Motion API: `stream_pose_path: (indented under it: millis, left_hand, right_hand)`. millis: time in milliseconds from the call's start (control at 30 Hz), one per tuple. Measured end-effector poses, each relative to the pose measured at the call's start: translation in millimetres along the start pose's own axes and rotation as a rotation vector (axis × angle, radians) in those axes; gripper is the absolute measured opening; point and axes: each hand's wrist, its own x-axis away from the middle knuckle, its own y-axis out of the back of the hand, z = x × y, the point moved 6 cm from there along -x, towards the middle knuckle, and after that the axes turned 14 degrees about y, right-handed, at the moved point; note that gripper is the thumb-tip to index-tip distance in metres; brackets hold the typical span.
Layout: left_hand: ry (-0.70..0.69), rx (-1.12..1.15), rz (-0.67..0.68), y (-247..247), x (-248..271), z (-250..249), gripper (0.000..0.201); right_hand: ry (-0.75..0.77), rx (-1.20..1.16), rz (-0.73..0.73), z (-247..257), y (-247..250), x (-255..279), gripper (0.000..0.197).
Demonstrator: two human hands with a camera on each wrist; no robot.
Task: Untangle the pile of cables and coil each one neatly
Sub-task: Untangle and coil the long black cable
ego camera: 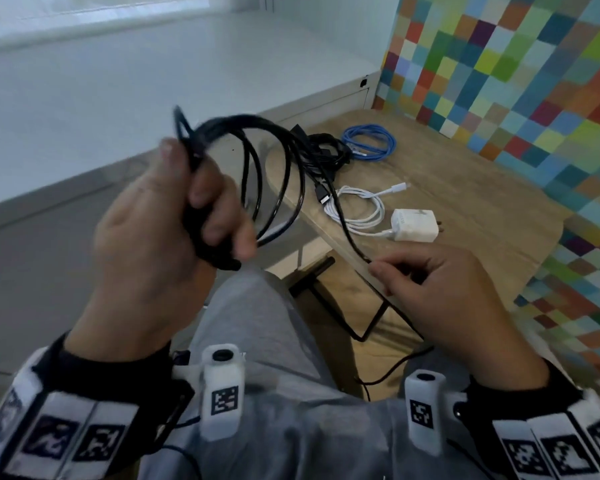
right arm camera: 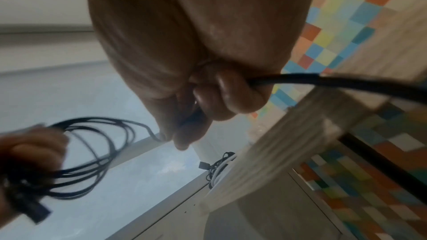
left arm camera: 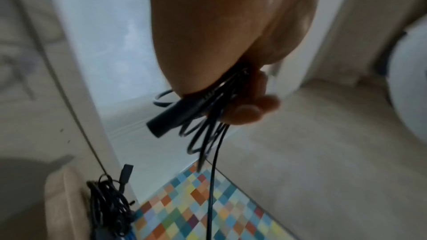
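My left hand (ego camera: 194,206) grips a bundle of black cable loops (ego camera: 274,174) raised above the table's left edge; the same loops (left arm camera: 203,134) hang below its curled fingers, with a black plug (left arm camera: 166,121) sticking out. My right hand (ego camera: 426,271) pinches the loose run of that black cable (ego camera: 343,223) near the table's front edge, and the cable (right arm camera: 346,83) passes through its curled fingers. On the wooden table (ego camera: 465,188) lie a tangled black cable pile (ego camera: 326,150), a coiled blue cable (ego camera: 369,142) and a coiled white cable (ego camera: 361,209) with a white charger (ego camera: 414,225).
A colourful chequered rug (ego camera: 534,81) lies beyond and to the right of the table. A white low cabinet (ego camera: 153,81) stands to the left. My grey-trousered lap (ego camera: 264,323) is below the hands, with a black table leg (ego camera: 326,299) under the tabletop.
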Motion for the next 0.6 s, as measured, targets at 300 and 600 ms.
stream_pose_path:
  millis: [300, 600]
  left_hand:
    - [-0.144, -1.022, 0.018, -46, 13, 41, 0.046]
    - [-0.146, -1.319, -0.021, -52, 13, 49, 0.037]
  right_hand:
    - [0.315, 0.167, 0.343, 50, -39, 8, 0.019]
    - [0.298, -0.024, 0.102, 63, -28, 10, 0.009]
